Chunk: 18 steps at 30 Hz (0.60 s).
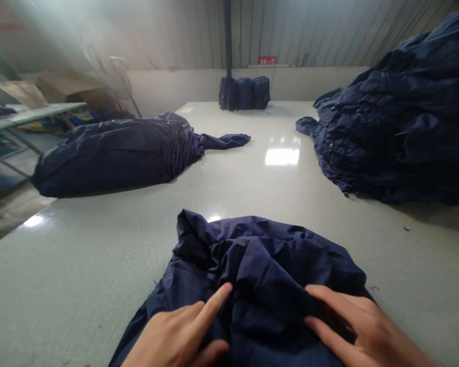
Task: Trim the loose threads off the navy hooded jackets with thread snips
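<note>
A dark navy garment (268, 270) of thin, slightly shiny cloth lies crumpled in front of me, running off the bottom of the view. On its left part rests my left hand (179, 331), index finger stretched out over the folds and thumb apart below; its other fingers are curled or hidden. My right hand (355, 323) touches the right part of the same cloth. Its thumb and index finger are apart at a fold, and the remaining fingers are mostly hidden. Neither hand visibly lifts the cloth off the table.
The pale glossy table (245, 188) stretches away from me. A long navy cloth bundle (115, 153) lies at left, and a tall navy garment heap (401, 122) rises at right. Folded navy stacks (245, 93) stand at the far end. Another table (42, 116) is beyond the left edge.
</note>
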{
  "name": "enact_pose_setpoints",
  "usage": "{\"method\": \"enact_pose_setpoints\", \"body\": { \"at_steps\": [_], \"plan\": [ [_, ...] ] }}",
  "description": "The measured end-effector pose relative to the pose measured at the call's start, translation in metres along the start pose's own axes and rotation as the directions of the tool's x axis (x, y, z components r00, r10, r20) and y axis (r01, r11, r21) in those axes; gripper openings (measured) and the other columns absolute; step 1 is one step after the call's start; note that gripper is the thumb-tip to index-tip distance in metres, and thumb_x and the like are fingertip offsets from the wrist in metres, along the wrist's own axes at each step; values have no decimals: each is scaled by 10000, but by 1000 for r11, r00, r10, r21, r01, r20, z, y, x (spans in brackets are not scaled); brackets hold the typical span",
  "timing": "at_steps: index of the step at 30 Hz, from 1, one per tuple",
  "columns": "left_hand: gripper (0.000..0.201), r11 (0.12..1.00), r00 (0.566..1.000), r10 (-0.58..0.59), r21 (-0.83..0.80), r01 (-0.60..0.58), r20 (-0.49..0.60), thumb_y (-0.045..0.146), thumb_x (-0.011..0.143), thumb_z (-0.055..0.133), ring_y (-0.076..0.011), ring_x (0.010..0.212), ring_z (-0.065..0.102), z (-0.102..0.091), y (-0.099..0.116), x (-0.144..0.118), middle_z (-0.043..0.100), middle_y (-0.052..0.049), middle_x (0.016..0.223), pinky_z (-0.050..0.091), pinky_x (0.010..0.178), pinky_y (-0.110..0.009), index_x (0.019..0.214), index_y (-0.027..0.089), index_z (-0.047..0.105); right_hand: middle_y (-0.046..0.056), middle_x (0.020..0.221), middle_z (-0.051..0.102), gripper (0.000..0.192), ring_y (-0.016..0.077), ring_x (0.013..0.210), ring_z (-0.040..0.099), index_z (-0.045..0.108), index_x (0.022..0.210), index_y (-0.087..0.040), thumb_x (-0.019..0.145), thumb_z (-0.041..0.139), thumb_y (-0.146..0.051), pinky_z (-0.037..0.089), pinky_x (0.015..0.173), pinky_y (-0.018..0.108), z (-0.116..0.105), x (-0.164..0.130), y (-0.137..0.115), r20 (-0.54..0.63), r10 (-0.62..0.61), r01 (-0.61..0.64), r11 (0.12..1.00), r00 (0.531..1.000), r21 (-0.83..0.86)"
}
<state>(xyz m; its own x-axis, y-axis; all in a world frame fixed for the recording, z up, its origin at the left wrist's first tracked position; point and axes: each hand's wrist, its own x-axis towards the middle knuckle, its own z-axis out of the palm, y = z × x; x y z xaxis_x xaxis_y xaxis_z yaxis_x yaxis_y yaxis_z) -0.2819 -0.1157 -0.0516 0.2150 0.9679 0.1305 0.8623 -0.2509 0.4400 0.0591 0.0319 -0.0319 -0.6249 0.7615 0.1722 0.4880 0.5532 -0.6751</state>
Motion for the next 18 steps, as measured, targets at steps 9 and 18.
{"method": "enact_pose_setpoints", "body": {
  "at_steps": [9, 18],
  "plan": [
    [291, 900, 855, -271, -431, 63, -441, 323, 1064, 401, -155, 699, 660, -126, -46, 183, 716, -69, 909, 592, 622, -282, 1200, 174, 610, 52, 778, 753, 188, 77, 361, 297, 692, 1023, -191, 1011, 530, -284, 331, 379, 266, -77, 219, -38, -445, 304, -56, 870, 842, 489],
    [622, 940, 983, -126, 302, 160, -130, 574, 1011, 577, -529, 1515, 409, 20, -81, 95, 467, -152, 1681, 361, 1133, -797, 1604, 402, 501, 270, 1587, 544, 675, 368, 918, 815, 623, 1523, -212, 1003, 605, -642, 629, 777, 454, 36, 126, 32, 111, 96, -14, 818, 989, -576]
  ]
}}
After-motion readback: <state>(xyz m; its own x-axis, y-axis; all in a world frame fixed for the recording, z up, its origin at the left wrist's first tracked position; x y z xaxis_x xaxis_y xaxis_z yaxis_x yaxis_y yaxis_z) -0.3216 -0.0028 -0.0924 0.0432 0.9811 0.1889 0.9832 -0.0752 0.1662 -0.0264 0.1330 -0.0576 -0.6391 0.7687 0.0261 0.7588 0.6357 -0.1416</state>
